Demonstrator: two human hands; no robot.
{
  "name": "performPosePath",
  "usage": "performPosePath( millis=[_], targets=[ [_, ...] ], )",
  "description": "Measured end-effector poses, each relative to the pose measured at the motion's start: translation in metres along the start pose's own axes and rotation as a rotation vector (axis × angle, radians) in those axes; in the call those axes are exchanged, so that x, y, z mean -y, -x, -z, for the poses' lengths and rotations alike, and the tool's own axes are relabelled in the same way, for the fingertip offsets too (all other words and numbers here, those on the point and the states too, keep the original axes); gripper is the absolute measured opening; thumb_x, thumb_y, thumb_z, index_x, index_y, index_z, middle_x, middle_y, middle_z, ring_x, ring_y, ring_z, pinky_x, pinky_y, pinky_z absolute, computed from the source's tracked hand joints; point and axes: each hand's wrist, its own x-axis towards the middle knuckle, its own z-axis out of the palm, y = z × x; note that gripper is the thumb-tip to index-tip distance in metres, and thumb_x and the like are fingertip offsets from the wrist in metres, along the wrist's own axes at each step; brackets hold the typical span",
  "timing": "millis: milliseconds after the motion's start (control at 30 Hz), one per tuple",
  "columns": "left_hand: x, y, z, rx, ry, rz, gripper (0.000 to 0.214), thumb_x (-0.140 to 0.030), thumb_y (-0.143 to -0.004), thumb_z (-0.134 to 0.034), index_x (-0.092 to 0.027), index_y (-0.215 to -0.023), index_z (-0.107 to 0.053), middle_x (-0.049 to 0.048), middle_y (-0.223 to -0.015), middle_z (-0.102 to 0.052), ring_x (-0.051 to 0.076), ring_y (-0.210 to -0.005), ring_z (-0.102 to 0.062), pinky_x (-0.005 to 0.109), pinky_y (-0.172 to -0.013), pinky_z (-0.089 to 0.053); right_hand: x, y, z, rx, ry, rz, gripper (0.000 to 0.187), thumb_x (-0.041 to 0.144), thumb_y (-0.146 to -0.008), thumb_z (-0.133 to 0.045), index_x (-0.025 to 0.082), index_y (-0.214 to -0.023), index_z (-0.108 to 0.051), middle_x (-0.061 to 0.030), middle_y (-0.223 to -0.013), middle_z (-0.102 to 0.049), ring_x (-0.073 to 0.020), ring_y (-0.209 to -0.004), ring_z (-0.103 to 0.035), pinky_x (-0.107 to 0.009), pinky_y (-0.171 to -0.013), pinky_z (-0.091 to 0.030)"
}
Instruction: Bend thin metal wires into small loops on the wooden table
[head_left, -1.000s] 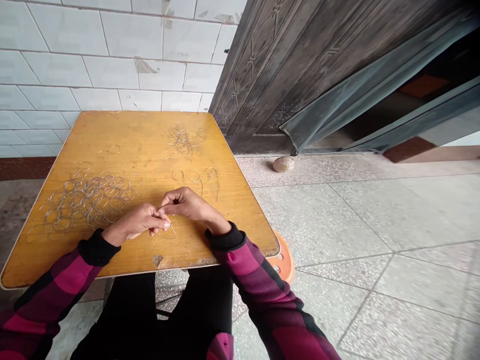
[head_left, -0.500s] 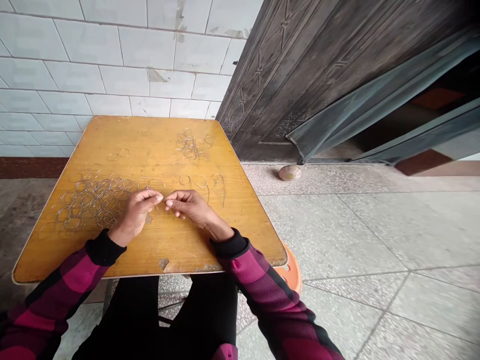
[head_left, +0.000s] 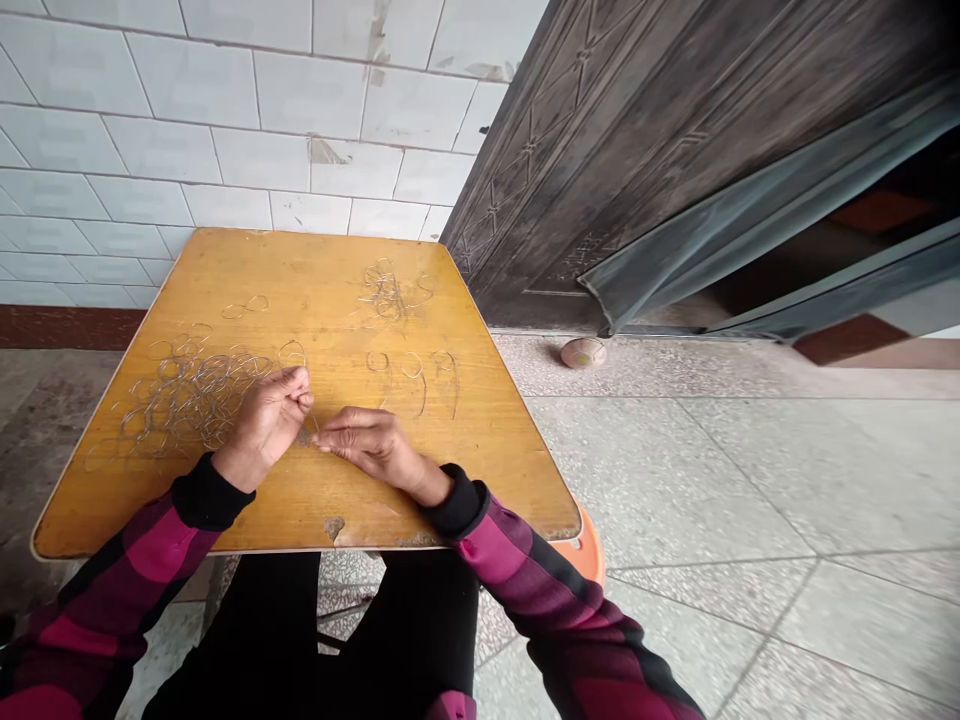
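I sit at a small yellow wooden table. My left hand is curled at the right edge of a big pile of thin wire rings, its fingertips pinched next to a single wire ring. My right hand rests low on the tabletop just right of it. Its fingers point left and are pressed together, and what they hold is too thin to make out. A small gap separates the two hands.
A smaller tangle of wire rings lies at the table's far side, bent wire pieces right of centre. A white tiled wall stands behind, a dark carved door to the right. An orange stool and a small ball are on the floor.
The hands were pinching together over one wire. Now they have parted: the left hand moved left and up to the ring pile, while the right hand dropped flat onto the table.
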Motion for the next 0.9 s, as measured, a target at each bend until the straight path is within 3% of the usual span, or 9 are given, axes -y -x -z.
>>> performPosePath(
  millis=[167, 267, 333, 433, 500, 567, 633, 700, 900],
  targets=[
    [-0.007, -0.001, -0.004, -0.068, 0.065, 0.027, 0.022, -0.003, -0.071, -0.068, -0.014, -0.061, -0.052, -0.0040, -0.063, -0.047, 0.002, -0.052, -0.040, 0.013, -0.050, -0.036, 0.008, 0.002, -0.009, 0.236, 0.402, 0.229, 0.023, 0.013, -0.094, -0.051, 0.015, -0.110, -0.067, -0.0085, -0.098, -0.070, -0.0150, -0.086, -0.064, -0.028, -0.069, -0.056],
    [-0.010, 0.001, -0.005, -0.015, -0.023, -0.052, 0.021, -0.008, -0.067, -0.072, -0.014, -0.059, -0.054, -0.0039, -0.063, -0.048, 0.004, -0.054, -0.040, 0.016, -0.054, -0.038, 0.015, 0.000, -0.014, 0.341, 0.373, 0.221, 0.017, 0.019, -0.093, -0.054, 0.018, -0.099, -0.070, -0.0062, -0.084, -0.069, -0.0136, -0.068, -0.061, -0.027, -0.056, -0.049],
    [-0.010, 0.002, -0.006, 0.016, -0.141, -0.119, 0.019, -0.014, -0.064, -0.077, -0.014, -0.061, -0.058, -0.0037, -0.062, -0.049, 0.005, -0.057, -0.041, 0.019, -0.057, -0.038, 0.020, 0.000, -0.011, 0.280, 0.227, 0.101, 0.016, 0.031, -0.090, -0.060, 0.020, -0.086, -0.071, -0.0040, -0.071, -0.067, -0.0120, -0.058, -0.057, -0.026, -0.050, -0.044],
    [-0.008, 0.005, -0.006, 0.028, -0.336, -0.170, 0.019, -0.024, -0.061, -0.080, -0.014, -0.067, -0.065, -0.0022, -0.064, -0.053, 0.007, -0.060, -0.043, 0.022, -0.059, -0.036, 0.025, 0.001, 0.006, 0.004, -0.163, -0.251, 0.039, 0.051, -0.088, -0.056, 0.020, -0.068, -0.067, -0.0018, -0.057, -0.060, -0.0089, -0.046, -0.050, -0.025, -0.045, -0.040],
    [-0.006, 0.006, -0.005, 0.044, -0.428, -0.173, 0.020, -0.027, -0.061, -0.080, -0.014, -0.068, -0.067, -0.0014, -0.064, -0.055, 0.008, -0.061, -0.044, 0.023, -0.060, -0.035, 0.024, 0.000, 0.020, -0.162, -0.461, -0.455, 0.049, 0.059, -0.088, -0.049, 0.019, -0.064, -0.065, 0.0022, -0.048, -0.052, -0.0048, -0.034, -0.036, -0.022, -0.037, -0.030],
    [-0.005, 0.008, -0.005, 0.069, -0.494, -0.159, 0.019, -0.029, -0.062, -0.079, -0.014, -0.067, -0.068, -0.0014, -0.064, -0.056, 0.009, -0.062, -0.044, 0.025, -0.062, -0.035, 0.018, -0.003, 0.031, -0.274, -0.612, -0.570, 0.041, 0.055, -0.086, -0.057, 0.019, -0.070, -0.068, 0.0050, -0.049, -0.051, -0.0019, -0.032, -0.026, -0.020, -0.033, -0.021],
    [-0.002, 0.009, -0.005, 0.111, -0.544, -0.119, 0.019, -0.030, -0.064, -0.079, -0.015, -0.068, -0.069, -0.0014, -0.063, -0.056, 0.010, -0.062, -0.045, 0.025, -0.064, -0.035, 0.010, -0.006, 0.034, -0.368, -0.598, -0.597, 0.019, 0.041, -0.080, -0.070, 0.024, -0.087, -0.073, 0.0047, -0.063, -0.058, -0.0010, -0.037, -0.033, -0.018, -0.035, -0.025],
    [0.000, 0.010, -0.005, 0.159, -0.565, -0.057, 0.019, -0.031, -0.064, -0.079, -0.015, -0.069, -0.070, -0.0006, -0.064, -0.058, 0.011, -0.065, -0.047, 0.026, -0.067, -0.036, 0.003, -0.010, 0.031, -0.369, -0.519, -0.556, 0.024, 0.032, -0.075, -0.077, 0.030, -0.099, -0.074, 0.0030, -0.079, -0.061, -0.0021, -0.047, -0.044, -0.018, -0.040, -0.034],
    [0.007, 0.015, -0.010, 0.277, -0.574, 0.081, 0.022, -0.036, -0.066, -0.079, -0.016, -0.072, -0.073, 0.0030, -0.067, -0.065, 0.014, -0.066, -0.053, 0.030, -0.069, -0.039, -0.004, -0.010, 0.014, -0.289, -0.424, -0.535, 0.015, 0.034, -0.076, -0.076, 0.029, -0.090, -0.076, -0.0007, -0.087, -0.059, -0.0077, -0.064, -0.052, -0.022, -0.051, -0.046]
  ],
)
